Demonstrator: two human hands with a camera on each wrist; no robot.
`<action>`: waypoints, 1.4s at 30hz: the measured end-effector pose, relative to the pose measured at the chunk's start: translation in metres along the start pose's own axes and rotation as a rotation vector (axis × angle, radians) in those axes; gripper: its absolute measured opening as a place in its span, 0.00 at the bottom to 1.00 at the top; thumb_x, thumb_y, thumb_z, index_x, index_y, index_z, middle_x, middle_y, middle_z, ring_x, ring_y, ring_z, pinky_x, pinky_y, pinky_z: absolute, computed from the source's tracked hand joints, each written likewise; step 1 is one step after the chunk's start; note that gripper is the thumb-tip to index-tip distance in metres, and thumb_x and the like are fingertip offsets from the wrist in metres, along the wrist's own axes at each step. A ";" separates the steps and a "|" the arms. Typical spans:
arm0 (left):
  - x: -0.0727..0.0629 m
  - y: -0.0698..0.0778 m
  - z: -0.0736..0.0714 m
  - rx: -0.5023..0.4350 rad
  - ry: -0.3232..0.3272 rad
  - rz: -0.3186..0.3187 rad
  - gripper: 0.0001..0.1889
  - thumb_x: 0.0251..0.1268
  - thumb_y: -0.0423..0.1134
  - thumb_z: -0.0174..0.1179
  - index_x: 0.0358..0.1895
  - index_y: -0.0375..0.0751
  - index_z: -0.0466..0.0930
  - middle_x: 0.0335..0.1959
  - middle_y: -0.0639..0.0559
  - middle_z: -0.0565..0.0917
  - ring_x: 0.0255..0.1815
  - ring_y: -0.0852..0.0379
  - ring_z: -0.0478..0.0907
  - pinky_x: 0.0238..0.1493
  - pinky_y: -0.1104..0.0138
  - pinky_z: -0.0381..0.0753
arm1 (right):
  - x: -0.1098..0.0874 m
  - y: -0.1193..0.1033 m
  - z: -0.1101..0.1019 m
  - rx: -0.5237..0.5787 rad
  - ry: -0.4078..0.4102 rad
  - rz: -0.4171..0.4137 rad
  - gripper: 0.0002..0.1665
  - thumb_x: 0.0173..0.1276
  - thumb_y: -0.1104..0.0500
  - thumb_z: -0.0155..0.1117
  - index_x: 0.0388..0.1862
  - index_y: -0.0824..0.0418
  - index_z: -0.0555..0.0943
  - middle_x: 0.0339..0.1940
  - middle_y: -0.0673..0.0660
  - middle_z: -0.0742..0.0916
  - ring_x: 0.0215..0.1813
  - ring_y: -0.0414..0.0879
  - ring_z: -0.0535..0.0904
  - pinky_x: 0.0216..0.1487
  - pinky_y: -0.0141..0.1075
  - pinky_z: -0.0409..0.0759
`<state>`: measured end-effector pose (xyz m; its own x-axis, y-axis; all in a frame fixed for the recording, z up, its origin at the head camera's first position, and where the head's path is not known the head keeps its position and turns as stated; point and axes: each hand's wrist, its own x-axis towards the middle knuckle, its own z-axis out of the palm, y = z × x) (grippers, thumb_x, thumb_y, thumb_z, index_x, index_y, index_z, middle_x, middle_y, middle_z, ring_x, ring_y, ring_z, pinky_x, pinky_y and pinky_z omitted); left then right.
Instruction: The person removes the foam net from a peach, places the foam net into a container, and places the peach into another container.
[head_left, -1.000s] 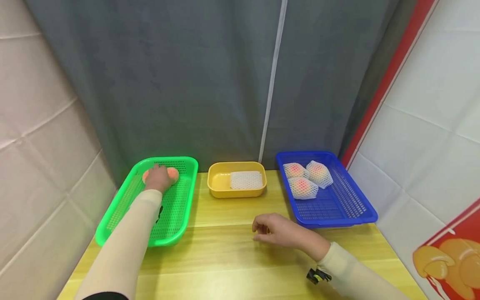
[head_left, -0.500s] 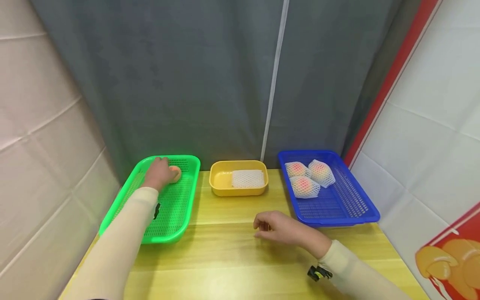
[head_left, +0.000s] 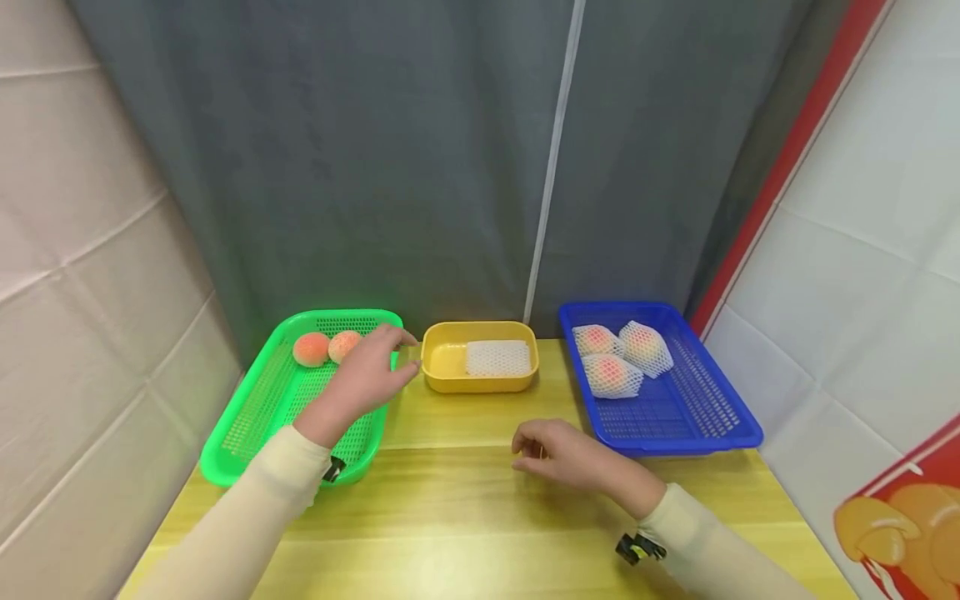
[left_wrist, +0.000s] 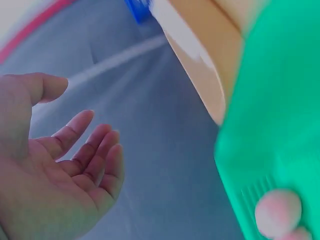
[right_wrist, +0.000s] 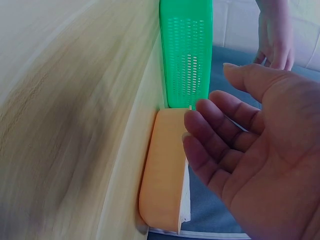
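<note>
Left hand (head_left: pixel 366 375): grip slack, empty, over green basket (head_left: pixel 258 408). Right hand (head_left: pixel 568 456): likewise empty. Two peaches (head_left: pixel 311 350), basket-walled, presumably against rolling.

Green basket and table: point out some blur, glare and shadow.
Left wrist view: the green basket is blurred, its edge soft; head view: pale glare lies on the table near the bottom edge; right wrist view: a dim shadow darkens the table.

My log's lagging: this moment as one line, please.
left fingers: empty, near yellow box | right fingers: empty | green basket: two bare peaches visible | yellow box: white netting | blue basket: three netted peaches
</note>
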<state>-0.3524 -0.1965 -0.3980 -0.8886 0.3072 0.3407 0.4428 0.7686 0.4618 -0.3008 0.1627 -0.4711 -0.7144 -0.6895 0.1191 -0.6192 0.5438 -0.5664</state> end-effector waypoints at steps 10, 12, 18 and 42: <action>-0.052 0.048 0.080 -0.138 0.018 0.114 0.15 0.74 0.42 0.72 0.59 0.44 0.85 0.55 0.52 0.84 0.57 0.49 0.83 0.60 0.50 0.85 | 0.000 0.000 0.003 0.004 0.056 0.024 0.05 0.80 0.56 0.74 0.46 0.55 0.87 0.35 0.40 0.85 0.36 0.34 0.79 0.40 0.33 0.83; -0.059 0.050 0.094 -0.156 0.007 0.114 0.15 0.74 0.42 0.72 0.59 0.45 0.85 0.55 0.52 0.84 0.57 0.49 0.83 0.59 0.51 0.86 | 0.001 0.000 0.004 0.001 0.064 0.013 0.05 0.80 0.56 0.74 0.46 0.56 0.87 0.35 0.40 0.85 0.37 0.34 0.79 0.40 0.33 0.83; -0.068 0.049 0.112 -0.190 0.016 0.095 0.15 0.73 0.41 0.73 0.58 0.44 0.86 0.54 0.55 0.84 0.56 0.53 0.82 0.59 0.52 0.86 | 0.002 0.002 0.007 -0.010 0.071 -0.017 0.07 0.80 0.56 0.74 0.46 0.60 0.87 0.35 0.41 0.84 0.36 0.34 0.79 0.40 0.33 0.83; -0.009 0.106 0.138 -0.189 -0.025 0.398 0.16 0.76 0.43 0.70 0.60 0.43 0.84 0.58 0.50 0.84 0.61 0.53 0.81 0.65 0.57 0.83 | -0.045 0.016 -0.069 -0.035 0.241 0.160 0.05 0.82 0.53 0.71 0.50 0.52 0.86 0.38 0.43 0.87 0.40 0.41 0.83 0.42 0.38 0.84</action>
<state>-0.3136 -0.0401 -0.4652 -0.6458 0.5740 0.5034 0.7633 0.4722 0.4409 -0.3011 0.2349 -0.4289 -0.8580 -0.4624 0.2238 -0.5007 0.6554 -0.5654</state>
